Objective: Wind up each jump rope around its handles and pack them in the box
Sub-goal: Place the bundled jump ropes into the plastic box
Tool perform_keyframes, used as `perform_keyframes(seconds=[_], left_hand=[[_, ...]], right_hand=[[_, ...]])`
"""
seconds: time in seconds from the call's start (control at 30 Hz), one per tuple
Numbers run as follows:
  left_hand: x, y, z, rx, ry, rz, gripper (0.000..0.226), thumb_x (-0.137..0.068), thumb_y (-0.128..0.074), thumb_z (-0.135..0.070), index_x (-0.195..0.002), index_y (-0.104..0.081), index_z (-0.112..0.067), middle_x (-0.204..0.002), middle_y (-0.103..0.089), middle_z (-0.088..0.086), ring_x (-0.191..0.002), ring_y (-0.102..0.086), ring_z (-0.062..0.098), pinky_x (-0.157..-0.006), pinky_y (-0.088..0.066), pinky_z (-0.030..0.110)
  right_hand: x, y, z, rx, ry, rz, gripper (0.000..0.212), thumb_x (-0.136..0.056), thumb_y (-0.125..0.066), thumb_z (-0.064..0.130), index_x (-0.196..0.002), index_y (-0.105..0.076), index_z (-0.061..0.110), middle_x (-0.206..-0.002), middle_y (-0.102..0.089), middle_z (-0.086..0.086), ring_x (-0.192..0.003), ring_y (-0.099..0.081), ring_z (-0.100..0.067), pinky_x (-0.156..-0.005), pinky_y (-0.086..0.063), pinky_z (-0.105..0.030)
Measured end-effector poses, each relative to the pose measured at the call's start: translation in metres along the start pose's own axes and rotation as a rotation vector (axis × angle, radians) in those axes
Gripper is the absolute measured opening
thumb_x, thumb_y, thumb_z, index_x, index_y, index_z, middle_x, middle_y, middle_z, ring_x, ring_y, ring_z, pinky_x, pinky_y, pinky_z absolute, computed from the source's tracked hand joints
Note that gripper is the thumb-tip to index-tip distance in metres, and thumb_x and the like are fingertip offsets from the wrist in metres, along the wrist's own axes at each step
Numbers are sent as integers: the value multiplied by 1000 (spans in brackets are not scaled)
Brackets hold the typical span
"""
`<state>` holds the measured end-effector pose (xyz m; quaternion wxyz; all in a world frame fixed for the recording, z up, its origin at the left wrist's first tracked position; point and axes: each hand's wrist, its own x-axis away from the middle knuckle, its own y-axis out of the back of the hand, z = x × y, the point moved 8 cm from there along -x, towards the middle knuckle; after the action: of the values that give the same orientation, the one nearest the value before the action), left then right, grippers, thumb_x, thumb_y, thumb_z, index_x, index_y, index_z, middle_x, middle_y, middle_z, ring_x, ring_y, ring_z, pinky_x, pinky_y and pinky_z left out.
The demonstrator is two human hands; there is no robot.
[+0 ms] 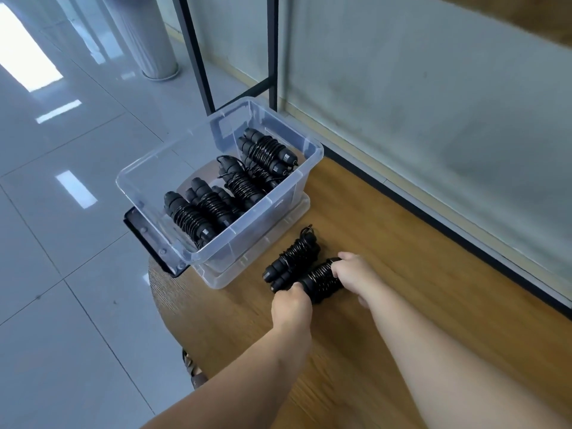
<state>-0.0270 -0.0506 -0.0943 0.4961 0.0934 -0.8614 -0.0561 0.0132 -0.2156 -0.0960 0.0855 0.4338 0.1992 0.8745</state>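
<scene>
left hand (291, 301) and right hand (356, 274) both clamped on a wound rope bundle (320, 278) at frame centre, beside a second bundle (292, 258); packing step likely, next lifting into clear box (216, 193) upper left.

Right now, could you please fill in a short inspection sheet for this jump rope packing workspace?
Surface: wooden table, round-edged.
Job's things: clear plastic box on its lid, holding several wound ropes; one wound rope lies loose on the table; another bundle is in hand.
Clutter: nothing seen.
Grippers: left hand and right hand both grip the bundle.
Cables: nothing seen.
Surroundings: tiled floor, black metal frame, pillar.
</scene>
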Motion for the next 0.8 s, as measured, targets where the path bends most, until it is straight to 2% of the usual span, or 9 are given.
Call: perform_keyframes(seconds=[0.1, 0.17, 0.27, 0.37, 0.47, 0.57, 0.67, 0.73, 0.8], left_hand=[[6, -1, -5, -3, -29, 46, 28, -99, -45, -22, -120, -54, -6, -90, -56, 5, -73, -49, 18, -71, -39, 31], [20, -1, -19, -14, -89, 52, 31, -98, -44, -23, -126, -52, -10, -99, -60, 7, -77, -54, 20, -69, -43, 32], [44, -2, -48, -73, -227, 73, 36, -96, -43, -27, -128, -51, -13, -123, -59, 11, -107, -61, 30, -88, -50, 42], [63, 1, -82, -115, -401, 62, 40, -90, -43, -33, -123, -53, -13, -126, -59, 11, -115, -58, 33, -96, -51, 47], [89, 5, -122, -146, -568, 83, 31, -88, -44, -35, -112, -55, -17, -113, -59, 5, -109, -56, 29, -96, -49, 53], [113, 15, -158, -128, -673, 117, 2, -88, -44, -36, -87, -46, -36, -95, -55, -7, -93, -56, 18, -91, -50, 50], [125, 33, -192, -108, -724, 136, 15, -89, -43, -33, -84, -42, -47, -104, -60, -1, -94, -57, 25, -91, -48, 52], [123, 52, -219, -126, -771, 110, 19, -88, -42, -31, -97, -51, -45, -111, -63, 6, -98, -59, 29, -92, -51, 49], [120, 69, -239, -115, -793, 105, 21, -94, -42, -19, -100, -54, -35, -99, -64, 12, -74, -60, 21, -68, -52, 35]], right_hand=[[11, 10, 1, -87, -11, -41, 64, -87, -49, 7, -149, -40, 14, -146, -46, -10, -124, -48, -28, -92, -37, -28], [21, 18, 5, -131, -14, -74, 64, -88, -49, 7, -151, -37, 14, -150, -43, -10, -131, -45, -29, -93, -35, -29], [40, 32, 18, -196, -4, -113, 66, -89, -47, 7, -152, -33, 14, -151, -40, -11, -134, -42, -31, -90, -32, -33], [58, 43, 33, -278, 10, -131, 67, -86, -48, 6, -151, -34, 14, -144, -45, -11, -129, -45, -32, -90, -33, -36], [73, 49, 53, -375, 27, -139, 52, -81, -52, 9, -132, -50, 13, -128, -55, -12, -113, -53, -30, -86, -36, -37], [86, 56, 82, -456, 81, -153, 32, -78, -53, 10, -109, -46, 13, -124, -54, -12, -107, -51, -28, -89, -44, -39], [95, 57, 113, -520, 139, -157, 55, -83, -53, 7, -138, -45, 10, -129, -51, -9, -120, -50, -27, -107, -43, -46], [101, 48, 139, -556, 189, -137, 57, -86, -53, 3, -141, -42, 11, -111, -52, -4, -111, -51, -23, -108, -42, -47], [105, 37, 155, -601, 208, -102, 58, -85, -53, 2, -141, -43, 11, -118, -53, -6, -112, -51, -23, -108, -42, -48]])
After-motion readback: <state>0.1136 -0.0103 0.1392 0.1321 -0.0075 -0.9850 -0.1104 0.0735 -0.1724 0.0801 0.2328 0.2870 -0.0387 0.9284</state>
